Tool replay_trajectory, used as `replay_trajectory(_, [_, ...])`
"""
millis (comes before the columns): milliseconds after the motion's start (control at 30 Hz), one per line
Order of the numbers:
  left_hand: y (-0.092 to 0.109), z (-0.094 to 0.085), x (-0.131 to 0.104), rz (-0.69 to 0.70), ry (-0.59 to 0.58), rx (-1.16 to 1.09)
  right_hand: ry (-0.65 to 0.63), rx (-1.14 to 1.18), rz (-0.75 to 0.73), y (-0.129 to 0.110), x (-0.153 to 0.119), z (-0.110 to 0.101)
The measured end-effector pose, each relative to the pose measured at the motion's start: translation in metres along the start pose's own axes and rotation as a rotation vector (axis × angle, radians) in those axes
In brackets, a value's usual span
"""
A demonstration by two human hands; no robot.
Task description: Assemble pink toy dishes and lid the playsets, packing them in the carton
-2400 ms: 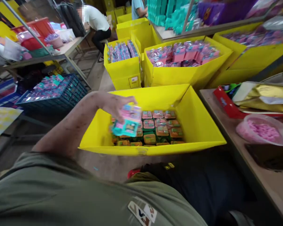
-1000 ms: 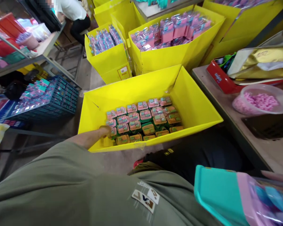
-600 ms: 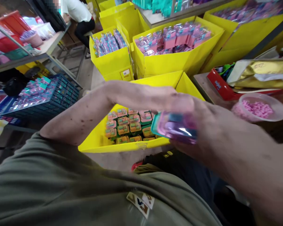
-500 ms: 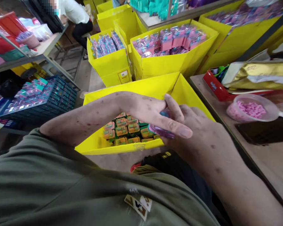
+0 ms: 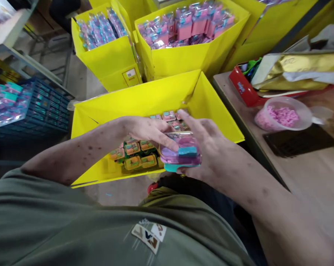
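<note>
A small container (image 5: 180, 155) with a purple-pink lid, a blue tab and a teal base is held above a yellow box (image 5: 139, 96). My right hand (image 5: 208, 144) grips it from the right, with the thumb below it. On its upper left side lies my left hand (image 5: 152, 131), its thumb or a finger against the lid; the other fingers are partly hidden. Inside the yellow box are rows of small packed containers (image 5: 133, 155), orange and green at the near side, pink and teal farther back.
Behind stand yellow boxes (image 5: 108, 66) full of packaged items. A dark blue crate (image 5: 47, 107) is at the left. On the table (image 5: 308, 177) at right are a bowl of pink pieces (image 5: 283, 114), a red box (image 5: 241, 87) and a dark flat object (image 5: 300, 142).
The view has shifted down and right. The container, mostly covered before, now shows its lid and teal base. My hands have drawn apart a little around it.
</note>
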State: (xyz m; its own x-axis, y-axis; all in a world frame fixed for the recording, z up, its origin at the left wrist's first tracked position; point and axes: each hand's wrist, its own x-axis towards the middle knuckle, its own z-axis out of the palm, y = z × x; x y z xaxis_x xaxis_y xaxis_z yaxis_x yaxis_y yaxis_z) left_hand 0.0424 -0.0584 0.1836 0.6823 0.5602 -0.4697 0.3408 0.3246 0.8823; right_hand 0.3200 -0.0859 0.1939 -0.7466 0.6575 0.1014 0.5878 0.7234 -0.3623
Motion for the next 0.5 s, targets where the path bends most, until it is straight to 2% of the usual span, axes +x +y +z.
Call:
replay_trajectory(100, [-0.010,-0.006,-0.006,-0.003,-0.004,-0.170,0.058,0.133,0.014,0.031,-0.020,0.016])
replay_trajectory(200, [-0.018,-0.008,-0.012,0.072,0.006,-0.287,0.044,0.328,0.044,0.045,-0.037,0.033])
replay_trajectory(333, [-0.019,-0.003,-0.019,0.120,-0.037,-0.289,0.040,0.658,0.020,0.038,-0.045,0.036])
replay_trajectory(433, [-0.011,0.008,-0.021,0.162,-0.093,-0.248,0.063,0.695,0.045,0.024,-0.052,0.033])
replay_trajectory(500, [-0.007,0.017,-0.022,0.172,-0.110,-0.238,0.137,0.649,0.119,0.015,-0.059,0.036])
